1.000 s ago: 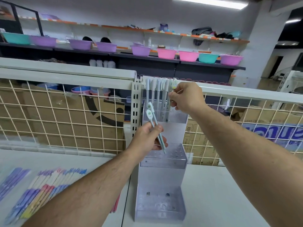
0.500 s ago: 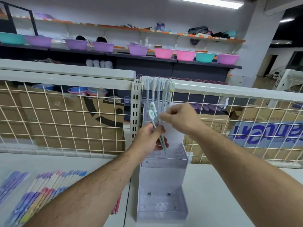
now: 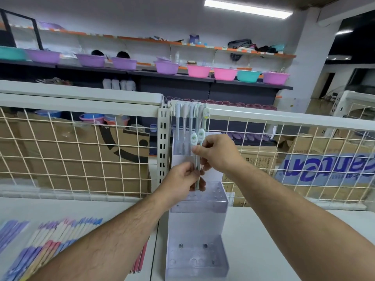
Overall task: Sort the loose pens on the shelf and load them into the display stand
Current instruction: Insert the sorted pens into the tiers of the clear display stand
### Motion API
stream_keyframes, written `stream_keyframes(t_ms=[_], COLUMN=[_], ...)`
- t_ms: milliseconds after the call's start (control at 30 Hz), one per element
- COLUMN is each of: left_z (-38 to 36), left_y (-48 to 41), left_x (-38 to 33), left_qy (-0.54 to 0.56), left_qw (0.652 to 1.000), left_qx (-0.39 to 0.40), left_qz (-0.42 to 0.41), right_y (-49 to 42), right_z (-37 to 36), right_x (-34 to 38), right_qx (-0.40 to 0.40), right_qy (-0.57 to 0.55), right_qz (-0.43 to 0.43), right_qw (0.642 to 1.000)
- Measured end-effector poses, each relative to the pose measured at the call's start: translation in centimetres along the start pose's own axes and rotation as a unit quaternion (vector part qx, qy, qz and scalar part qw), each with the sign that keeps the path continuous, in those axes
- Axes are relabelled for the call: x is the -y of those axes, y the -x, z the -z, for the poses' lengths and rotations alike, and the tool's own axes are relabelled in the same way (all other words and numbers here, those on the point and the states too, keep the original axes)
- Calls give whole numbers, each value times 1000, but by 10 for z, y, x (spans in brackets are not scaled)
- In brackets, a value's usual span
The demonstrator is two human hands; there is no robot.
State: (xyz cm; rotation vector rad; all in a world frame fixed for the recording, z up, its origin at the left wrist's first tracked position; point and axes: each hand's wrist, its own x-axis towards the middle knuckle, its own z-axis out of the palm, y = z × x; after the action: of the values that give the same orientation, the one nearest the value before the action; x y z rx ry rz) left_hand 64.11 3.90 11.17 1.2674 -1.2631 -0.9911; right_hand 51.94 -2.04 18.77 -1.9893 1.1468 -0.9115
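A clear stepped acrylic display stand [image 3: 197, 224] stands on the white shelf [image 3: 261, 242] against the wire grid. Several pale pens [image 3: 190, 120] stand upright in its top tier. My left hand [image 3: 183, 182] grips two pale green pens [image 3: 197, 153] with oval charm tops in front of the stand's middle tier. My right hand [image 3: 218, 152] pinches one of those two pens just above my left hand. Loose pens [image 3: 50, 244] in purple, pink, white and blue lie in rows at the lower left of the shelf.
A white wire grid fence [image 3: 81, 153] with a top rail runs behind the shelf. Cardboard boxes [image 3: 113, 151] sit behind the grid. Far shelves hold coloured plastic basins [image 3: 198, 71]. The stand's lowest tier [image 3: 195, 260] holds no pens.
My right hand came down from the pens in the top tier to the two pens in my left hand and now pinches one. My left hand barely moved.
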Motion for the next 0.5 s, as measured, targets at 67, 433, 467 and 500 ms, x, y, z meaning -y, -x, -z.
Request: stream_keyframes(t_ms=[67, 433, 467, 500], left_z=[0, 0, 0, -1], left_y=[-1, -6, -7, -7], left_x=[1, 2, 2, 2], left_qy=[-10, -28, -30, -32], left_qw=[1000, 999, 999, 999], left_qx=[-5, -40, -39, -39], left_qz=[-3, 6, 7, 9], right_y=[2, -32, -37, -41], right_z=[10, 66, 68, 69], right_x=[4, 33, 35, 37], right_qx=[33, -71, -78, -86], right_qy=[1, 7, 10, 13], right_qz=[-12, 2, 7, 11], right_qw=[999, 997, 997, 996])
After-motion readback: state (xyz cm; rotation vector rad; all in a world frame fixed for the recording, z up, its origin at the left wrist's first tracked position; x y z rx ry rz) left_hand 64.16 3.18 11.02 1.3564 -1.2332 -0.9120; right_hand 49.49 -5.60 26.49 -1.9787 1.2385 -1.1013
